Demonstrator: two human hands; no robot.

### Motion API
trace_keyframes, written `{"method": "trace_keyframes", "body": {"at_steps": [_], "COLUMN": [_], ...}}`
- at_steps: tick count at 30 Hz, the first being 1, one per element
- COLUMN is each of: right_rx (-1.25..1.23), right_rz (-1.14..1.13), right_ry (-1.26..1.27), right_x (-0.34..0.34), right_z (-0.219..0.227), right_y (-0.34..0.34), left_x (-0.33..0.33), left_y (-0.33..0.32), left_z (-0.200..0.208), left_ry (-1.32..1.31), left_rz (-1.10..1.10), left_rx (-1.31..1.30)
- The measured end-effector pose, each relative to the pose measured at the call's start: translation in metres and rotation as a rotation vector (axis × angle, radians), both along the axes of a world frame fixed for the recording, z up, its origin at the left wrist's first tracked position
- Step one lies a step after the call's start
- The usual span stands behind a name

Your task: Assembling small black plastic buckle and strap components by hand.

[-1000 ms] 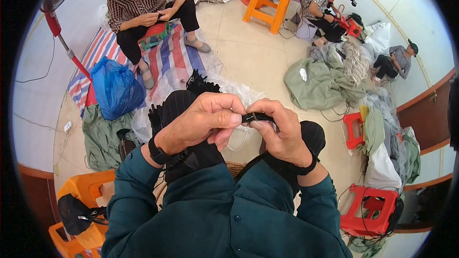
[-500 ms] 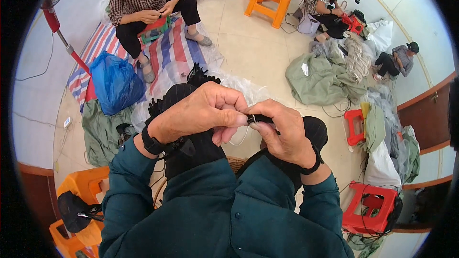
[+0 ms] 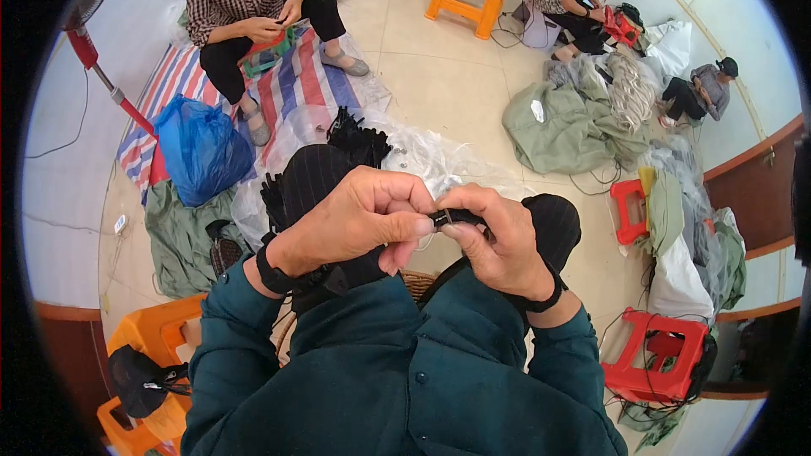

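Left hand (image 3: 359,219) and right hand (image 3: 498,241) met at frame centre, both pinching a small black strap-like piece (image 3: 452,218) between thumbs and fingertips; most of it was hidden by the fingers, so its exact shape couldn't be made out. Pile of black fabric pieces (image 3: 359,142) lay at approx. 11 o'clock of the hands, on clear plastic sheeting (image 3: 439,165). Blue plastic bag (image 3: 198,148) sat at 10 o'clock, well apart.
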State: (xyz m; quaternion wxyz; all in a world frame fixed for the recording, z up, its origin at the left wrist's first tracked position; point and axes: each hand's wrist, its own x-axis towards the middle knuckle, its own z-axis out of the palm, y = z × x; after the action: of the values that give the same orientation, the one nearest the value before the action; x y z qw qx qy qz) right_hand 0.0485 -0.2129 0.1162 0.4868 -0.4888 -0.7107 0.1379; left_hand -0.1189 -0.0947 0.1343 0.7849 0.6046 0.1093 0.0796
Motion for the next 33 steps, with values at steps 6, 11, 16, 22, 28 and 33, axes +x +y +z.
{"method": "trace_keyframes", "body": {"at_steps": [6, 11, 16, 22, 28, 33], "right_rx": [0.098, 0.167, 0.208, 0.072, 0.19, 0.223], "right_rz": [-0.011, -0.004, 0.002, 0.034, 0.042, 0.02], "right_ry": [-0.124, -0.2, -0.237, -0.184, -0.28, -0.561], "right_x": [-0.001, 0.0, 0.0, 0.001, 0.004, 0.004], "right_z": [-0.008, -0.011, -0.014, -0.004, -0.015, -0.014], "right_y": [0.002, 0.005, 0.006, 0.007, 0.012, 0.01], "left_x": [0.003, 0.003, 0.002, 0.001, 0.005, 0.008], "left_y": [-0.004, -0.007, -0.007, -0.001, 0.005, 0.004], "left_z": [-0.002, -0.007, -0.012, -0.013, -0.014, -0.018], "left_ry": [0.1, 0.098, 0.085, 0.086, 0.1, 0.188], "left_rz": [0.034, 0.099, 0.108, 0.093, 0.048, 0.04], "left_rx": [0.06, 0.071, 0.107, -0.044, -0.047, 0.127]}}
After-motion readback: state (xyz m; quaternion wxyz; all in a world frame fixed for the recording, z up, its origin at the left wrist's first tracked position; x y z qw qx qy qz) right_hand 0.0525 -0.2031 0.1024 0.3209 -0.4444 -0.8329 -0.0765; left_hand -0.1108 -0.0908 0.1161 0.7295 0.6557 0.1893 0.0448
